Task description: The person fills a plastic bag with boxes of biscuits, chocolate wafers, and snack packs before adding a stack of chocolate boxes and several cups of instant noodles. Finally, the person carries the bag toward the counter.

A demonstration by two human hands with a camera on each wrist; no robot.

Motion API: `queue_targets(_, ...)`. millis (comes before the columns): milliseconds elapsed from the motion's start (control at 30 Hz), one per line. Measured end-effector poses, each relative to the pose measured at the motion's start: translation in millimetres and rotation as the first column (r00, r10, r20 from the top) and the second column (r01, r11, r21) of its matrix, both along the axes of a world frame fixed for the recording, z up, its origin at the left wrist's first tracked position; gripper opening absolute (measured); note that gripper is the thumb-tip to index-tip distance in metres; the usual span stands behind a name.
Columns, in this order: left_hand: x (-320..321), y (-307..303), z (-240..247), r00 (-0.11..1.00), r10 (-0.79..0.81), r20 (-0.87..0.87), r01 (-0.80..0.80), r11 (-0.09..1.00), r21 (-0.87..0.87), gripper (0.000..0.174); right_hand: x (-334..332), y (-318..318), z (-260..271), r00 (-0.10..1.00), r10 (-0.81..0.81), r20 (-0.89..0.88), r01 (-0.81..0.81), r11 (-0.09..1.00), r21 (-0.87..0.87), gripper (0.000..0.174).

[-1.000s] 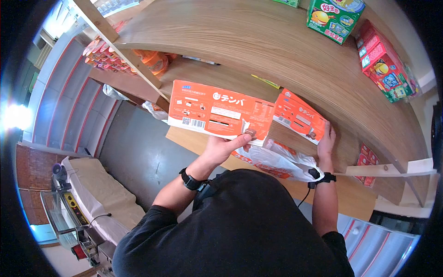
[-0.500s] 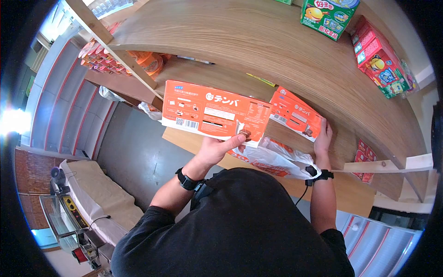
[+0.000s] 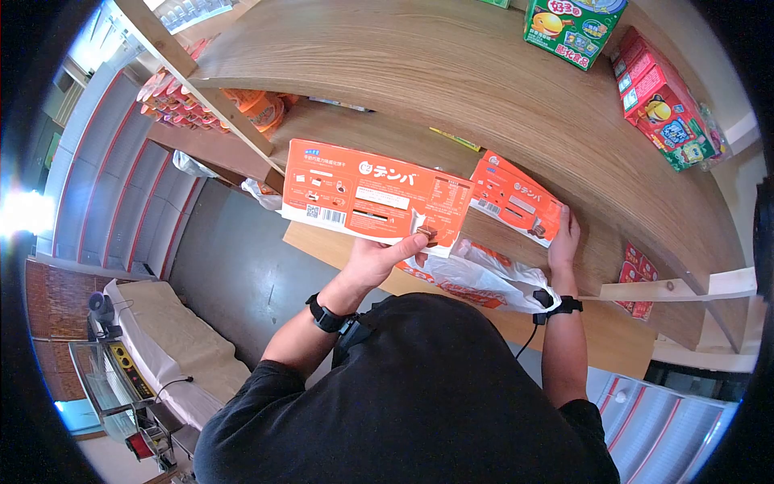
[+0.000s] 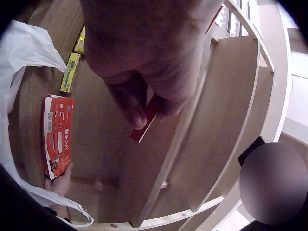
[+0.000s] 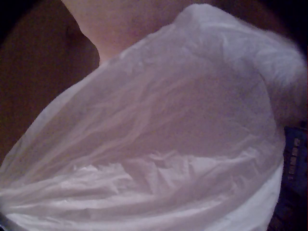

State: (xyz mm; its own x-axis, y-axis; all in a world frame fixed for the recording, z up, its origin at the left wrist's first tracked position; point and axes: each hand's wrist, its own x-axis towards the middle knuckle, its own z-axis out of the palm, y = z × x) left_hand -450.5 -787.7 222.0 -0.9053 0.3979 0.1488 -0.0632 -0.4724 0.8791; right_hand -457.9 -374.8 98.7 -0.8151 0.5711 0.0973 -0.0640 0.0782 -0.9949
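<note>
In the head view my left hand (image 3: pixel 376 260) holds a wide orange biscuit box (image 3: pixel 375 194) by its lower right corner, the thumb lying on the printed face. From the left wrist view, only a thin red edge of that box (image 4: pixel 145 125) shows between the fingers. My right hand (image 3: pixel 564 242) grips the right end of a second orange biscuit box (image 3: pixel 516 199), tilted at the shelf. A white and orange plastic bag (image 3: pixel 484 274) hangs from the right wrist. Its white film (image 5: pixel 159 125) covers most of the right wrist view and hides the right fingers there.
A curved wooden shelf (image 3: pixel 387 48) overhangs both boxes. It bears a green snack box (image 3: pixel 568 36) and red snack boxes (image 3: pixel 657 101). A thin yellow pack (image 4: pixel 70 72) lies on the lower shelf. Red packs (image 3: pixel 637 278) sit at the right, past a wooden rail (image 3: pixel 653 290).
Over the first half second the whole head view shifts slightly, with hands and boxes appearing a little further left. Both hands keep the same hold on their boxes.
</note>
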Motion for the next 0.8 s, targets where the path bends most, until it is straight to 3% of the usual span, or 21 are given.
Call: queue_targets(800,3.8,-2.1,2.4,1.000,0.010,0.000,-0.010,1.000,-0.008,0.018,1.4,-2.7,4.7,1.000,0.014,0.005,-0.014,1.000,-0.001,0.044)
